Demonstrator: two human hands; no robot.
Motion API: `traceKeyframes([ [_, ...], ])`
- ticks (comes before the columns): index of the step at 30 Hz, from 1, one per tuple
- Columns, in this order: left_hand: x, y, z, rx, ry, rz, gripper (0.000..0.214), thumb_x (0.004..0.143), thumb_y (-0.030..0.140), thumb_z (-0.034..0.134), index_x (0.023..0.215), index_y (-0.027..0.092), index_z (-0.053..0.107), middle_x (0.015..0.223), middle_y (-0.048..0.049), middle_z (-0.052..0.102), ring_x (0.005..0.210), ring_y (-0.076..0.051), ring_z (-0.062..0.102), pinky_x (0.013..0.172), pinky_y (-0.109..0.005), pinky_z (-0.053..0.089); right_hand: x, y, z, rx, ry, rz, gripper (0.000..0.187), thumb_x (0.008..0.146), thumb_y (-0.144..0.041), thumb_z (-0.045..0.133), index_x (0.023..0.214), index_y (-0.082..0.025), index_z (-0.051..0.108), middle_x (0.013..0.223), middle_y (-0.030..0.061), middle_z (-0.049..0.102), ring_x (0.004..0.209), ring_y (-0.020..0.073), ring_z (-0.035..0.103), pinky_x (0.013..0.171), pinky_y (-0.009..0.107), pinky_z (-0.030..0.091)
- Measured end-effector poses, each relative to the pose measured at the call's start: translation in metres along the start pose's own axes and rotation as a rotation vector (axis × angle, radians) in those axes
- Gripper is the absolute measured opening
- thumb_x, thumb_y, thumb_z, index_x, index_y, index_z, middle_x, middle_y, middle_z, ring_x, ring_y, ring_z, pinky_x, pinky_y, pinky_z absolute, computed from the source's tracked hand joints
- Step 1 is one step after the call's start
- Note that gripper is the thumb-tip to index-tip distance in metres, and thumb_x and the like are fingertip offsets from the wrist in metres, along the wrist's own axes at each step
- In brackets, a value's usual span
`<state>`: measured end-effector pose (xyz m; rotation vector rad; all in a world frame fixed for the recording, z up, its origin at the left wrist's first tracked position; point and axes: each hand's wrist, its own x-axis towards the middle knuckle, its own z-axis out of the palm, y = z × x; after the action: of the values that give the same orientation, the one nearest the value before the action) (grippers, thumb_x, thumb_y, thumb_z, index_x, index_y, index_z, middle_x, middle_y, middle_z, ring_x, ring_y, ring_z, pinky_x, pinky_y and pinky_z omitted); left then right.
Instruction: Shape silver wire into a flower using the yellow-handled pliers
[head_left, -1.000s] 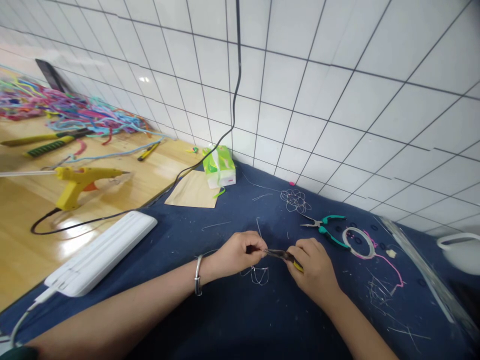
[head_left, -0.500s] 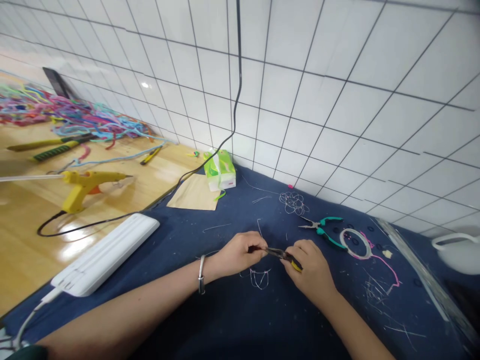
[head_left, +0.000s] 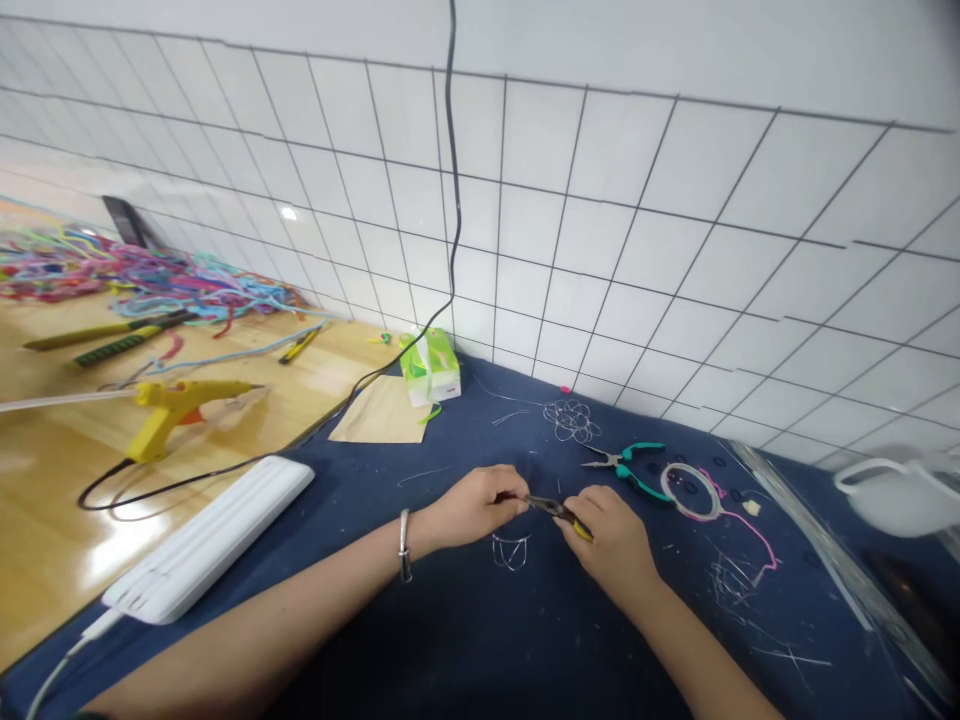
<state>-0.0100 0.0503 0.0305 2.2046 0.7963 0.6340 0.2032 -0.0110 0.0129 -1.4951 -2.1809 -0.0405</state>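
Note:
My left hand [head_left: 480,505], with a silver bangle on its wrist, is closed in a pinch on thin wire. Just below its fingers show several bent loops of silvery wire [head_left: 510,553]. My right hand [head_left: 611,535] is wrapped round pliers [head_left: 555,508] with dark jaws and yellow-and-black handles. The jaw tips meet the left fingertips, which hide the exact spot they grip. Beyond the right hand lie green-handled pliers [head_left: 622,460], and a flower-like coil of wire [head_left: 571,420] rests near the wall.
On the dark blue cloth are a white ring [head_left: 690,490] with pink cord, wire scraps [head_left: 731,580], a tissue pack [head_left: 431,367] and a white power strip [head_left: 214,540]. A yellow glue gun [head_left: 169,410] and colourful fuzzy stems [head_left: 150,275] lie left. A white-tiled wall stands behind.
The view has tilted up slightly, showing more wall. Both hands keep their grips close together, with the pliers' tips still at the left fingertips. The wire loops under the left hand have shifted slightly.

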Motion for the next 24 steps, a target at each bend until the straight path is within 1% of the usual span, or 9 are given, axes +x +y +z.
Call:
traceKeyframes([
  [3, 0.006, -0.001, 0.000, -0.057, 0.005, -0.003, 0.010, 0.081, 0.016, 0.049, 0.076, 0.015, 0.058, 0.075, 0.0001, 0.053, 0.068, -0.010, 0.050, 0.064, -0.022, 0.038, 0.001, 0.003, -0.001, -0.036, 0.059, -0.004, 0.011, 0.082, -0.024, 0.050, 0.082, -0.020, 0.060, 0.077, 0.0039, 0.053, 0.076, 0.0161, 0.049, 0.071, 0.028, 0.038],
  [6, 0.010, -0.003, 0.004, -0.090, 0.028, 0.004, 0.011, 0.082, 0.017, 0.048, 0.076, 0.015, 0.058, 0.075, -0.0002, 0.053, 0.068, -0.010, 0.049, 0.064, -0.022, 0.038, 0.001, 0.005, 0.000, -0.047, 0.089, -0.003, 0.010, 0.081, -0.023, 0.051, 0.082, -0.020, 0.061, 0.076, 0.0041, 0.053, 0.076, 0.0161, 0.049, 0.071, 0.028, 0.038],
  [13, 0.009, -0.009, 0.013, -0.125, 0.087, -0.012, 0.014, 0.083, 0.018, 0.048, 0.075, 0.015, 0.059, 0.072, -0.0010, 0.054, 0.069, -0.011, 0.049, 0.065, -0.024, 0.038, 0.001, 0.006, 0.005, -0.086, 0.083, 0.009, 0.011, 0.081, -0.019, 0.049, 0.083, -0.019, 0.060, 0.077, 0.0045, 0.052, 0.074, 0.0166, 0.047, 0.070, 0.030, 0.037],
  [19, 0.008, -0.006, 0.016, -0.198, 0.130, -0.029, 0.014, 0.083, 0.018, 0.049, 0.075, 0.014, 0.060, 0.073, -0.0016, 0.055, 0.069, -0.011, 0.051, 0.066, -0.024, 0.039, 0.001, 0.004, 0.004, -0.116, 0.075, -0.006, 0.013, 0.082, -0.020, 0.048, 0.086, -0.018, 0.060, 0.076, 0.0051, 0.052, 0.073, 0.0173, 0.045, 0.070, 0.031, 0.037],
  [24, 0.008, -0.003, 0.020, -0.231, 0.149, -0.066, 0.015, 0.083, 0.022, 0.050, 0.075, 0.014, 0.060, 0.072, -0.0010, 0.054, 0.068, -0.011, 0.050, 0.065, -0.024, 0.039, 0.001, 0.004, 0.007, -0.033, 0.096, 0.028, 0.012, 0.082, -0.020, 0.049, 0.084, -0.018, 0.060, 0.077, 0.0051, 0.054, 0.074, 0.0168, 0.047, 0.071, 0.031, 0.039],
])
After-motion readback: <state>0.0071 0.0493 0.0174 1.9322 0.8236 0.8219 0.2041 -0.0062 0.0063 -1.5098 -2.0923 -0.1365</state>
